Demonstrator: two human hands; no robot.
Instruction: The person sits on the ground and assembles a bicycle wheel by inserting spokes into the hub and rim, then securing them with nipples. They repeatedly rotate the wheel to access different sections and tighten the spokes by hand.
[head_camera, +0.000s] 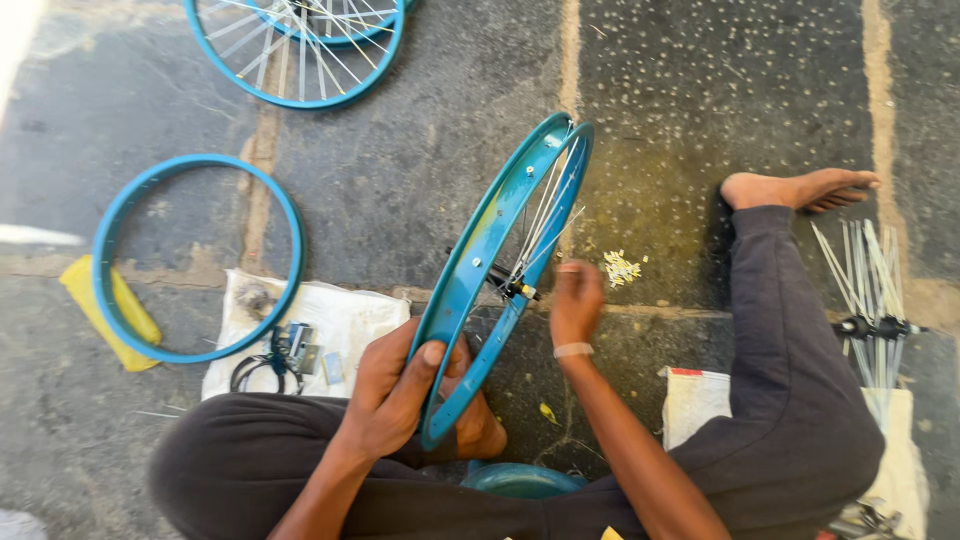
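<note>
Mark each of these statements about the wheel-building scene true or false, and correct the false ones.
1. The left hand grips the teal rim held on edge. True.
2. The right hand rests flat on the white sack. False: it is raised by the hub and spokes.
3. A bare rim without spokes lies on the ground. True.
4. The small pile of nipples sits on the yellow cloth. False: it lies on the bare floor.
5. The person wears shoes. False: the foot is bare.
</note>
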